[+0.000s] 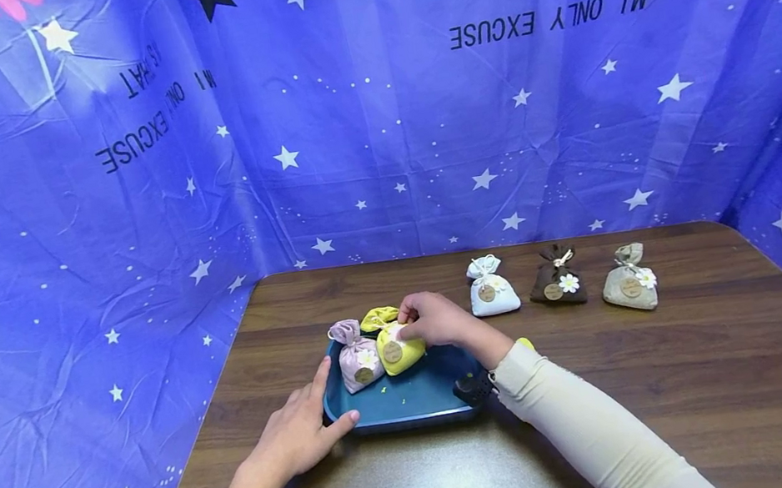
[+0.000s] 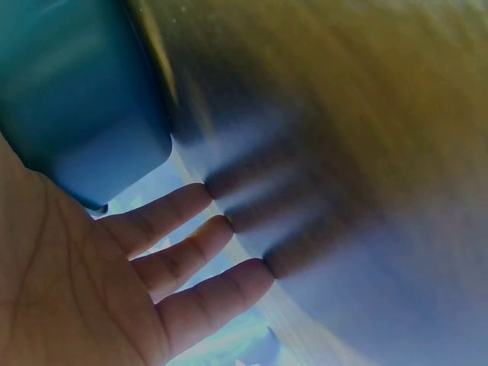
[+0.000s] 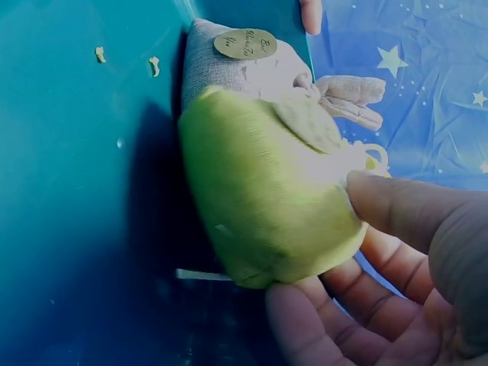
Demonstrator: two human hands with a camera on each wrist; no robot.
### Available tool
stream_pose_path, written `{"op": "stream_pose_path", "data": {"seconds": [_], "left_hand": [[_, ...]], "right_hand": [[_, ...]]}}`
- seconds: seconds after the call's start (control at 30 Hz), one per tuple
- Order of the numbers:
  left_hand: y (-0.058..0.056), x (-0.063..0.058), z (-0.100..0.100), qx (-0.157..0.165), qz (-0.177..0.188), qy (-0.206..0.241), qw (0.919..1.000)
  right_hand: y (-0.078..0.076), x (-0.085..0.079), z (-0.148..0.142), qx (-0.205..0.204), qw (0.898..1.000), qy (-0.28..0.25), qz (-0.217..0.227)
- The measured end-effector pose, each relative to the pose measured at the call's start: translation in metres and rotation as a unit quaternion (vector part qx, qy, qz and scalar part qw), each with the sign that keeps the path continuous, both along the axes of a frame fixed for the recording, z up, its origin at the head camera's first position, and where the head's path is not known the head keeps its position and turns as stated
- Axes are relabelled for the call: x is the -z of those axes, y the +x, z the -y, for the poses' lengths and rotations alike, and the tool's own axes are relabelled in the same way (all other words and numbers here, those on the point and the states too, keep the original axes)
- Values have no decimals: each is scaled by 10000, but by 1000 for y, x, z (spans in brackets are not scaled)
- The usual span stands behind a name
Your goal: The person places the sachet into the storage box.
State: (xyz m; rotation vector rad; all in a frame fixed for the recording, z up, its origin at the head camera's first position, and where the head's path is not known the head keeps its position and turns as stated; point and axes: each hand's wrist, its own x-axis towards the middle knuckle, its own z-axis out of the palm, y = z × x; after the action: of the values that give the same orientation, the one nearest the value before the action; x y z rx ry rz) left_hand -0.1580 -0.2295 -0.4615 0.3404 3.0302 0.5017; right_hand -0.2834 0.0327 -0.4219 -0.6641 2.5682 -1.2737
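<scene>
A yellow sachet bag lies in a blue tray beside a pink sachet bag. My right hand grips the yellow bag, thumb on its top and fingers beneath it. My left hand rests flat on the wooden table with fingers straight, touching the tray's left front corner; its index finger lies along the tray's left rim.
Three more sachet bags stand in a row at the back of the table: white, brown and beige. Small crumbs lie on the tray floor. A blue star-printed cloth walls the table.
</scene>
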Motion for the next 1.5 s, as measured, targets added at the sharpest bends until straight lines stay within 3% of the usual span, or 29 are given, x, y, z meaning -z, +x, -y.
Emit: {"op": "stream_pose_path", "data": {"seconds": [0.33, 0.9, 1.1, 1.5], "left_hand": [[0, 0, 1, 9, -45, -8, 10000], [1, 0, -1, -6, -22, -9, 10000], [0, 1, 0, -36, 2, -15, 10000], [0, -1, -1, -52, 20, -52, 10000]], "right_hand": [[4, -6, 0, -98, 9997, 228, -31], [11, -19, -43, -82, 9949, -688, 733], [15, -23, -64, 50, 9938, -820, 743], [22, -21, -102, 126, 9947, -960, 331]]}}
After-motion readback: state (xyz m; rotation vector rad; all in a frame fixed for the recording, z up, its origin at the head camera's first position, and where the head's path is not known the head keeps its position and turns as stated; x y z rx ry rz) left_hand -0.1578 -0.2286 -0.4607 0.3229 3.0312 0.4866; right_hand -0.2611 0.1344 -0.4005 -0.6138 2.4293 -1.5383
